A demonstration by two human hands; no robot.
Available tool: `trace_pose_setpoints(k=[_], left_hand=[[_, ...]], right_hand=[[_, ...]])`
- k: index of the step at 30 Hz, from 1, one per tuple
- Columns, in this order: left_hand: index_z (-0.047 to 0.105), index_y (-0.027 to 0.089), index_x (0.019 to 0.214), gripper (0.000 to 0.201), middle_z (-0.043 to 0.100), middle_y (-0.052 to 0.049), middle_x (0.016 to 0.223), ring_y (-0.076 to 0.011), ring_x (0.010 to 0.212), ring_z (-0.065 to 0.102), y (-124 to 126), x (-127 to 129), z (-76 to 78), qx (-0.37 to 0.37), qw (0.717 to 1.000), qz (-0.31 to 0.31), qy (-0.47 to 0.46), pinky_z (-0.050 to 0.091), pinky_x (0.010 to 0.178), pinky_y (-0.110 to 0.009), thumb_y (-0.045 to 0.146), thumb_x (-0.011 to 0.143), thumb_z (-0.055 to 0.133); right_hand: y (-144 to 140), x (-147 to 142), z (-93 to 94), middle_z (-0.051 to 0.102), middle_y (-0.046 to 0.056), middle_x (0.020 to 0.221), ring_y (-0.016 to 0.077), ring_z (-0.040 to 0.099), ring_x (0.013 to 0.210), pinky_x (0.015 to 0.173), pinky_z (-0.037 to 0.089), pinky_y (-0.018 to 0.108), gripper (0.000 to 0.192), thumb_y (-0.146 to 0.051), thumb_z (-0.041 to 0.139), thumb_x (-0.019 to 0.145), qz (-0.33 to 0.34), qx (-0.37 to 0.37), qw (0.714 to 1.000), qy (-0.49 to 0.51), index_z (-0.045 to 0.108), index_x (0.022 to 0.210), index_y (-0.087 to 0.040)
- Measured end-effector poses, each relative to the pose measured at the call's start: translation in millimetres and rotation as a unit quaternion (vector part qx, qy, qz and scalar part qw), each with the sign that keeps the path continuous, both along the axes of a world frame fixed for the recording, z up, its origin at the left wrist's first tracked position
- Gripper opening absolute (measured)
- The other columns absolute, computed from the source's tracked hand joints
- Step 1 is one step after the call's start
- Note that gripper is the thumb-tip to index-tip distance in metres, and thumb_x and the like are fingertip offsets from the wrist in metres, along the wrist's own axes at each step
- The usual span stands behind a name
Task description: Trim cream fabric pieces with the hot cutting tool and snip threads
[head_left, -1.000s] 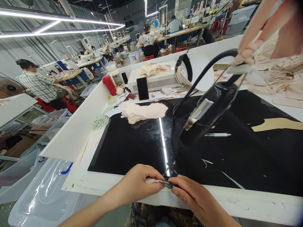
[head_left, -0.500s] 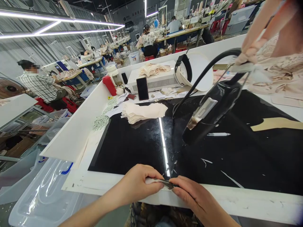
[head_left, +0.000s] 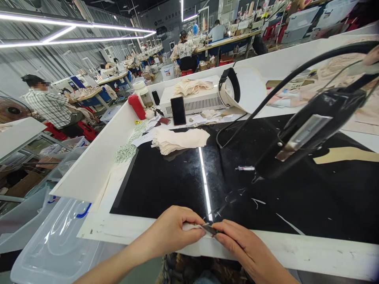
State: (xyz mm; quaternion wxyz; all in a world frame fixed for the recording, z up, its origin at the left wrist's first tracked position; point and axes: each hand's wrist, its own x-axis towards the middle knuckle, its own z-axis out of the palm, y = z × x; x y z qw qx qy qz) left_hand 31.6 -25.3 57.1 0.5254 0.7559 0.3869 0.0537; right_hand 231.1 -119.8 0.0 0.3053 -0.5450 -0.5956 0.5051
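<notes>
Your left hand [head_left: 174, 230] and right hand [head_left: 241, 246] still pinch the small cloth piece [head_left: 192, 227]; the black iron [head_left: 310, 132] swung right.

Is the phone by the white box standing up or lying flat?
Standing: the phone leans upright against the white box, dark screen facing out.

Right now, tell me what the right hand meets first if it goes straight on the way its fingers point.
The right hand points left, toward the left hand. Its fingers already pinch a small dark tool against the white scrap the left hand holds, so it meets that scrap and those fingers at once.
</notes>
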Motion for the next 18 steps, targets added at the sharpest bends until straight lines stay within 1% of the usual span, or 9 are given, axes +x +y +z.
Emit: trace_pose_setpoints(k=[5,11,14,16,18], left_hand=[[0.079,0.022,0.092,0.018,0.074,0.002,0.088,-0.013,0.082,0.067,-1,0,-0.6,0.0,1.0,-0.004,-0.001,0.043,0.067,-0.017,0.023,0.085,0.063],[0.079,0.022,0.091,0.018,0.073,0.002,0.088,-0.0128,0.082,0.067,-3,2,0.3,-0.001,1.0,-0.006,-0.006,0.044,0.069,-0.017,0.02,0.084,0.062],[0.078,0.021,0.091,0.016,0.072,0.002,0.087,-0.0126,0.08,0.065,-4,2,0.6,-0.011,1.0,-0.005,0.003,0.042,0.067,-0.017,0.023,0.085,0.063],[0.078,0.02,0.092,0.017,0.071,0.001,0.088,-0.0135,0.08,0.064,-4,0,1.2,-0.03,0.999,-0.007,0.017,0.042,0.067,-0.018,0.027,0.084,0.065],[0.078,0.019,0.092,0.019,0.07,0.0,0.087,-0.0141,0.079,0.062,-4,-3,2.2,-0.05,0.998,-0.007,0.03,0.041,0.066,-0.019,0.032,0.084,0.066]], right_hand=[[0,-2,2.8,0.069,0.001,0.1,0.0175,0.065,0.093,0.081,0.047,0.027,0.038,-0.05,0.036,0.102,-0.001,0.001,1.0,0.006,0.067,0.109,-0.029],[-1,-2,1.3,0.07,0.0,0.092,0.0175,0.066,0.086,0.076,0.049,0.027,0.042,-0.05,0.034,0.102,-0.01,0.013,1.0,-0.015,0.069,0.099,-0.028],[-5,1,-1.0,0.073,0.002,0.1,0.0193,0.068,0.094,0.079,0.052,0.026,0.041,-0.052,0.038,0.1,-0.045,0.018,0.999,-0.022,0.071,0.102,-0.028],[-10,5,-3.9,0.074,0.003,0.109,0.0211,0.069,0.102,0.085,0.053,0.027,0.041,-0.053,0.041,0.099,-0.082,0.015,0.996,-0.031,0.072,0.107,-0.029],[-15,14,-9.1,0.074,0.003,0.116,0.0231,0.068,0.108,0.09,0.054,0.029,0.042,-0.056,0.042,0.097,-0.12,0.017,0.991,-0.061,0.072,0.112,-0.029]])
